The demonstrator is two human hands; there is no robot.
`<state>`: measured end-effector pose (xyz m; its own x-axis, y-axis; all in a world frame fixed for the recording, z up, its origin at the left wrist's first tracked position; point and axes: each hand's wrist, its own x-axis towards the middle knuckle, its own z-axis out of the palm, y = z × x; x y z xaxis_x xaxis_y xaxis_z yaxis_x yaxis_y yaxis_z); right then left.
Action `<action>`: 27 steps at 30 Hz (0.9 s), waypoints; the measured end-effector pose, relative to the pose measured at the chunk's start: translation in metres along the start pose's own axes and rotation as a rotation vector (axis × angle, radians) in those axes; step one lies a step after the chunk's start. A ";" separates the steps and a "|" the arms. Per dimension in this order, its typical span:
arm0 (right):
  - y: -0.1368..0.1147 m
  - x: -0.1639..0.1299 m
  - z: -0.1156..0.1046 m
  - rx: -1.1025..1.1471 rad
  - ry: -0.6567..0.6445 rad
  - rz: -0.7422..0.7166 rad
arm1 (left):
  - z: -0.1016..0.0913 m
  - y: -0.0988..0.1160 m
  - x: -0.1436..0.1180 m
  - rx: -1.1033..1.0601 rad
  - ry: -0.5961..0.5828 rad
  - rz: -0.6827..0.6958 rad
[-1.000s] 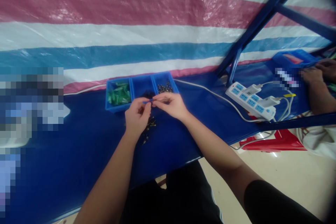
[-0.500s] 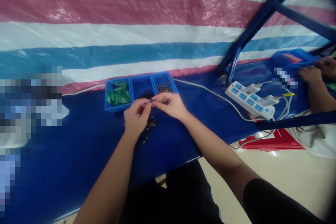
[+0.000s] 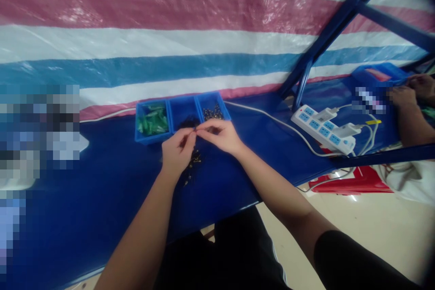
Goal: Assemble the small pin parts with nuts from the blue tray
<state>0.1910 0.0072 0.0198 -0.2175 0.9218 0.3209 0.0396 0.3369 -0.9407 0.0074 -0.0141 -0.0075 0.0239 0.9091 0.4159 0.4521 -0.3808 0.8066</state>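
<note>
Blue bench point(image 3: 102, 199): left hand point(image 3: 176, 152) and right hand point(image 3: 219, 136) meet, fingers pinching one tiny part point(image 3: 195, 130) between them, near tray point(image 3: 181, 115).

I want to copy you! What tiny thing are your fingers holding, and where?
Both hands, left hand and right hand, pinch a tiny piece by its ends; what it is cannot be told.

The small part point(image 3: 194, 130) pinched between the left hand point(image 3: 176, 153) and right hand point(image 3: 219, 136) is too tiny to identify. A pixelated patch point(image 3: 39, 138) hides the left side. A co-worker's hands point(image 3: 409, 95) are cut by the right edge.
</note>
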 end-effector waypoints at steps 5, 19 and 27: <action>0.000 0.001 -0.001 -0.066 -0.008 -0.045 | 0.001 0.001 -0.001 0.017 -0.042 -0.001; 0.000 0.002 -0.002 -0.093 0.175 -0.025 | 0.001 0.009 0.002 0.073 0.043 -0.097; 0.009 0.001 -0.004 -0.414 0.148 -0.099 | -0.002 0.007 0.003 0.039 0.130 -0.139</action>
<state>0.1947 0.0118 0.0125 -0.0992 0.8885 0.4480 0.4189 0.4456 -0.7911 0.0091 -0.0139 -0.0003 -0.1555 0.9220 0.3545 0.4773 -0.2441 0.8442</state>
